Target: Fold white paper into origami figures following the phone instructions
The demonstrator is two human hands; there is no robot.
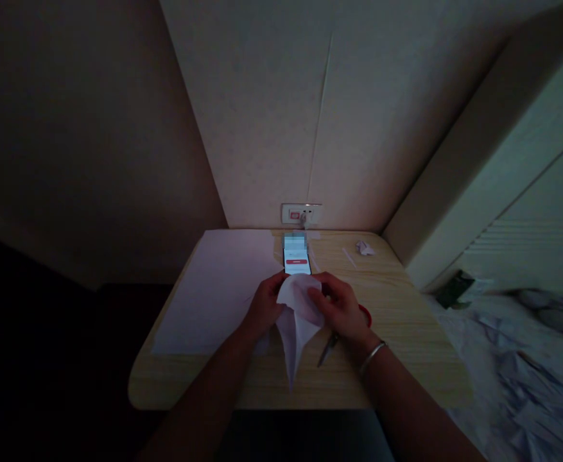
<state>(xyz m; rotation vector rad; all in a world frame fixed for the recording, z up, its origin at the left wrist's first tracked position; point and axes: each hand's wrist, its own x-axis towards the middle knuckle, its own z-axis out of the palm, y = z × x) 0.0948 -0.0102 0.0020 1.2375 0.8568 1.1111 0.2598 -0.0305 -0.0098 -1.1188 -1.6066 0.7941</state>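
Observation:
A folded piece of white paper (301, 301), rounded at the top and tapering to a point toward me, is held between both hands above the table. My left hand (268, 300) grips its left side, with the fingertips partly hidden behind it. On the right edge, my right hand (341, 307) pinches the paper with the thumb in front. Scissors (328, 350) with a red handle lie under and beside my right hand, partly covered by it. Just beyond the paper stands a phone (295, 253) with a lit screen.
Large white sheets (214, 289) cover the left part of the wooden table (406, 340). A crumpled paper scrap (364, 248) and a thin paper strip (349, 258) lie at the back right. A wall socket (301, 213) holds a plug. Papers (536, 398) litter the surface at right.

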